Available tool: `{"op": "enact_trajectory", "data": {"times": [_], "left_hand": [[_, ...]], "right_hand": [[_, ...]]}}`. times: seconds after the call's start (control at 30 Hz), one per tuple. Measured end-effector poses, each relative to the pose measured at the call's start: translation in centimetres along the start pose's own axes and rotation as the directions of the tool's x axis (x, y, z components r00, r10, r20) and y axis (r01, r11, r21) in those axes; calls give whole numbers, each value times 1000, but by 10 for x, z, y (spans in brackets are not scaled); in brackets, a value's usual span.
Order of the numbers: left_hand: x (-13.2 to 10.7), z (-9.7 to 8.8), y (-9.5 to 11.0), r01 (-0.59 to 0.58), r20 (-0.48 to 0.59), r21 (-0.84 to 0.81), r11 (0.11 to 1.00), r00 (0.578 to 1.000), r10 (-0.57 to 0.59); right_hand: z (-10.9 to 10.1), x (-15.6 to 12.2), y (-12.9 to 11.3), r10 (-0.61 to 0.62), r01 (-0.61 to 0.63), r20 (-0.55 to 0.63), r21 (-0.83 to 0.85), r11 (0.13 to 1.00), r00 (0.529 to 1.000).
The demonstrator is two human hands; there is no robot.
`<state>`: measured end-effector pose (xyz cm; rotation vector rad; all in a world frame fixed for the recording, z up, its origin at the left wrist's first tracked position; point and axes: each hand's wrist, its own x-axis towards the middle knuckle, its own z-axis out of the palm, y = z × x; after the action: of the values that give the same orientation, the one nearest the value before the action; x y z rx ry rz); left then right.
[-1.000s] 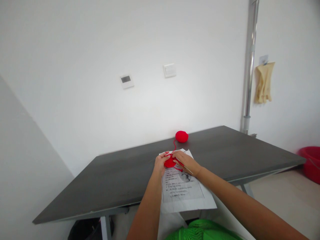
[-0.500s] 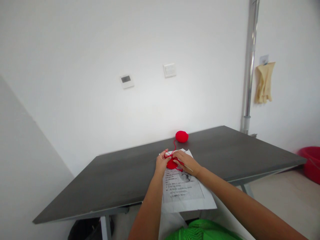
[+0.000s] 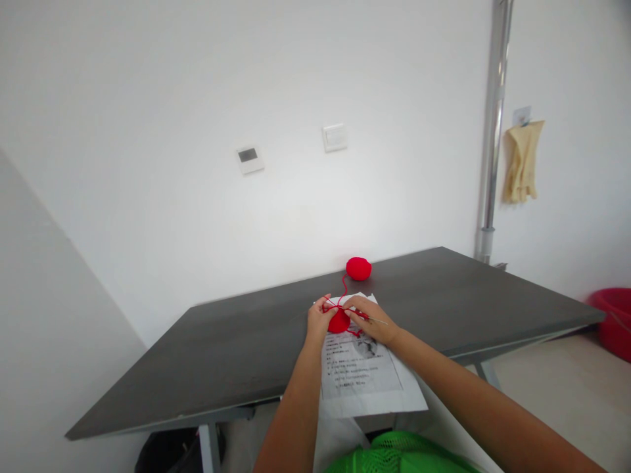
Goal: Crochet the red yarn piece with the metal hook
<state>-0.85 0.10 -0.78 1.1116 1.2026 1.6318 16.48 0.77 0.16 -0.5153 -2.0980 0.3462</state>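
A small red crochet piece (image 3: pixel 338 322) is pinched at its upper edge by my left hand (image 3: pixel 319 319), with red yarn running over the fingers. My right hand (image 3: pixel 369 318) is closed on a thin crochet hook (image 3: pixel 378 321), whose pale end sticks out to the right and whose tip lies near the piece. From the hands a strand leads up to a red yarn ball (image 3: pixel 358 269) at the table's back edge. A short yarn tail hangs below the right fingers. Beneath both hands lies a printed sheet of paper (image 3: pixel 362 387), which overhangs the table's front edge.
The dark grey table (image 3: pixel 246 348) stands against a white wall carrying a thermostat (image 3: pixel 250 159) and a switch (image 3: pixel 335 138). Yellowish gloves (image 3: pixel 522 163) hang beside a metal pipe (image 3: pixel 495 131). A red basin (image 3: pixel 614 322) is on the floor at right, a black bin (image 3: pixel 167 452) below left.
My right hand has shifted slightly and turned, so the hook now points flatter and further right. My left hand, the crochet piece and the yarn ball stay about where they were.
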Motion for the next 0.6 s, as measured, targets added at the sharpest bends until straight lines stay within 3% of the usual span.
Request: {"op": "enact_trajectory", "data": {"times": [0.1, 0.2, 0.33, 0.47, 0.6], "left_hand": [[-1, 1, 1, 4, 6, -7, 1000, 1000, -3], [-2, 1, 3, 0, 6, -7, 1000, 1000, 0], [-3, 3, 5, 0, 3, 35, 999, 1000, -1], [-4, 6, 5, -7, 16, 63, 998, 1000, 6], [-5, 8, 4, 25, 61, 28, 999, 998, -27]], "right_hand": [[-1, 1, -3, 26, -27, 13, 14, 1000, 1000], [-3, 2, -6, 148, -150, 33, 74, 986, 988], [-1, 4, -7, 331, -323, 15, 266, 908, 944], [-1, 7, -5, 422, -375, -16, 428, 822, 906], [-3, 9, -4, 521, -431, -60, 486, 760, 851]]}}
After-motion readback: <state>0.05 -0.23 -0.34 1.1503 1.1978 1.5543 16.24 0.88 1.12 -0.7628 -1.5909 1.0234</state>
